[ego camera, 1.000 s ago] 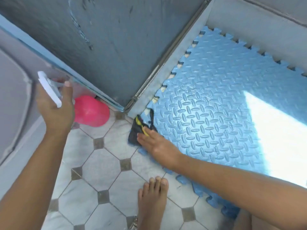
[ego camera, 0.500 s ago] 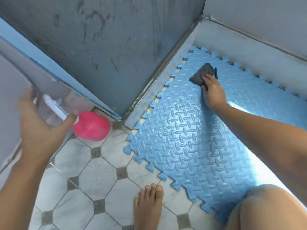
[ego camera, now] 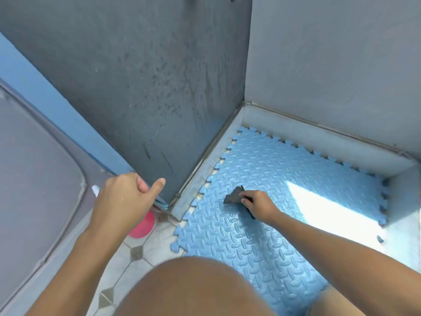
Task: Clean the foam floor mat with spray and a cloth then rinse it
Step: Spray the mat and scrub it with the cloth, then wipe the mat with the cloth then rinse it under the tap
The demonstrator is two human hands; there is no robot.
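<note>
Right hand [ego camera: 258,205] is clamped on the dark cloth [ego camera: 233,197], pressing it flat against the blue foam mat [ego camera: 246,238] that lies in the corner by the wall. Left hand [ego camera: 123,201] is curled around a white spray bottle [ego camera: 95,190], mostly hidden. Wiping looks underway; rinsing not yet begun, no water visible.

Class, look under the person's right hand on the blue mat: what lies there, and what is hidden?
Under the right hand lies a dark cloth, pressed onto the blue foam mat. One corner pokes out; the rest of it, and the mat beneath, is covered.
</note>
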